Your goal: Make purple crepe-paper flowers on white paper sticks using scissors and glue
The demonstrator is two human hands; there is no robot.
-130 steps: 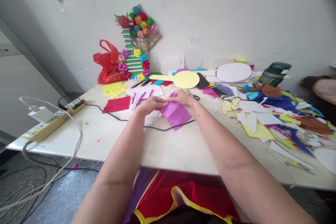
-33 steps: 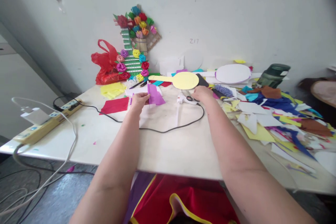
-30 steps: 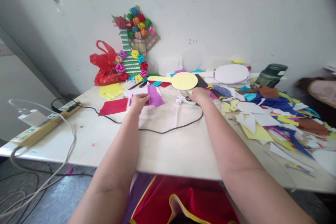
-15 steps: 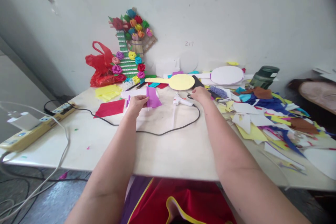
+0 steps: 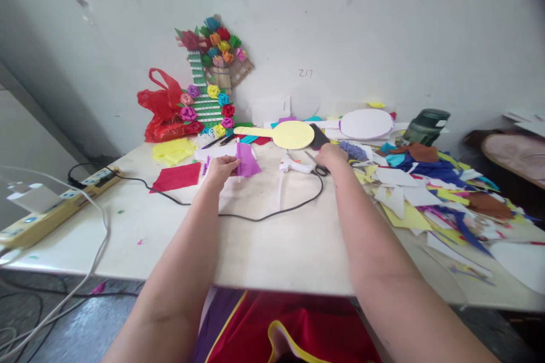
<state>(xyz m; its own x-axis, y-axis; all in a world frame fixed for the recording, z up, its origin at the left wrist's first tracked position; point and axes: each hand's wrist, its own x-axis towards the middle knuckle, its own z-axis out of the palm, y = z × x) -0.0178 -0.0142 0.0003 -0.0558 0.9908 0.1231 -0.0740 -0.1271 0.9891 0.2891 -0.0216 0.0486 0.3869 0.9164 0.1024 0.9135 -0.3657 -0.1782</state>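
Note:
My left hand (image 5: 224,169) is closed on a piece of purple crepe paper (image 5: 248,161) at the middle of the table. A thin, light-coloured stick (image 5: 238,153) runs along the paper's left edge, beside my fingertips. A small purple roll (image 5: 206,165) lies just left of that hand. My right hand (image 5: 334,156) is closed at the dark-handled scissors (image 5: 322,170), whose blades point up and left; its fingertips are partly hidden. Between the hands rests a white glue gun (image 5: 293,165) with a black cord. Behind it lies a yellow paddle-shaped cutout (image 5: 293,134).
Paper scraps (image 5: 409,181) are heaped on the right, near a dark green bottle (image 5: 427,126). A red sheet (image 5: 176,176), yellow crepe paper (image 5: 172,151) and power strip (image 5: 63,204) lie left. A paper-flower craft (image 5: 206,102) and red bag (image 5: 159,116) stand behind.
My right hand has shifted slightly right, and the scissors have turned and moved with it, showing more of their blades and handle. My left hand keeps hold of the purple crepe paper.

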